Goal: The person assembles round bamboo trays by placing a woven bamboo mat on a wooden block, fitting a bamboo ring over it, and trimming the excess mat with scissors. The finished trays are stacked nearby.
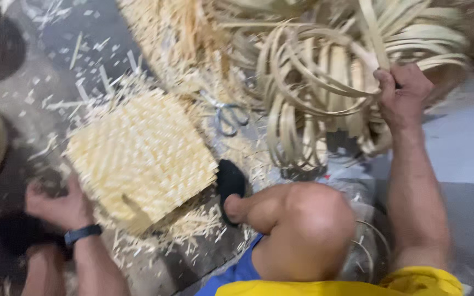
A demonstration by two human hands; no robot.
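We recorded the right hand [400, 94] raised toward the upper right of the grey floor [462, 148], its fingers closed round one pale flat bamboo strip [373, 34] drawn from a loose coil of pale split-bamboo strips [325, 93]; the grip was tight, with the strip passing through the fist and running up out of the frame. The coil lay near the far edge of the floor, its hoops overlapping and partly hanging over the bare bent knee [308, 219]. The left hand [56, 205] rested low at the near left, fingers curled against the near left corner of a square woven mat of pale bamboo [141, 156]; whether it pinched the edge or only pressed on it we could not tell, since the frame was blurred there. A dark band [82, 234] sat on that wrist. The mat lay flat on the floor at centre left, unfinished strip ends bristling along its edges, with pale bamboo shavings [187, 225] scattered all round it. A pair of metal scissors with grey loop handles [227, 116] lay on the litter between the mat and the coil, touching neither hand. A foot in a black sandal [230, 186] was planted just beside the mat's near right corner. Blue shorts [237, 274] and a yellow shirt hem [352, 285] showed at the bottom edge.
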